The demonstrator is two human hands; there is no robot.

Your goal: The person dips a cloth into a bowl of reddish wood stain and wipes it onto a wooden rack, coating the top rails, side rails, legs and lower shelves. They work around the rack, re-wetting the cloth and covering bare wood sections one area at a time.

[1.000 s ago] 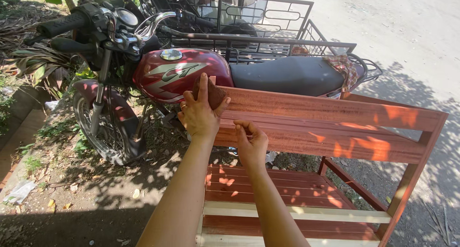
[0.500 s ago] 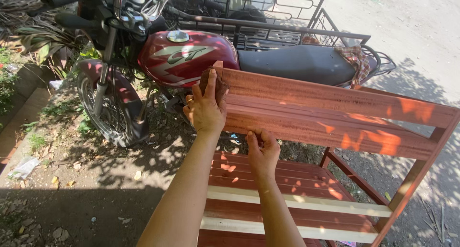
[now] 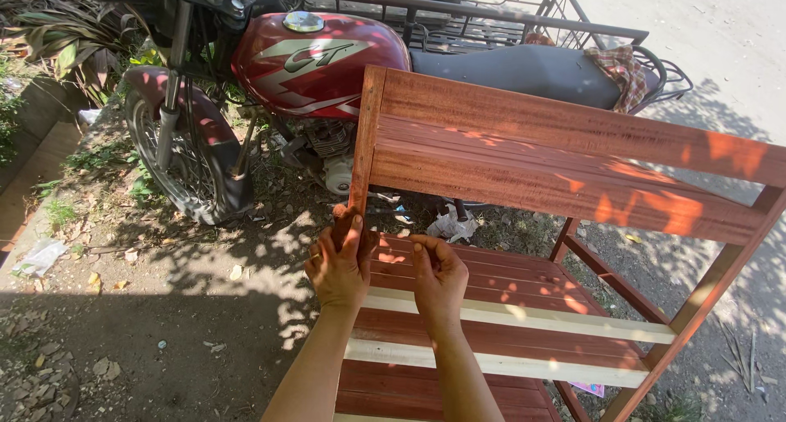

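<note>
My left hand (image 3: 340,266) has a closed grip on the rack (image 3: 565,144) post's lower end; my right hand (image 3: 438,275) pinches the slat edge beside it. Rack stands upright near the motorcycle (image 3: 319,62); two slats remain unstained.

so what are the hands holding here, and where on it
The left hand grips the red wooden shelf frame low on its left upright post. The right hand rests beside it over the lower slats; whether it grips anything cannot be told.
</note>
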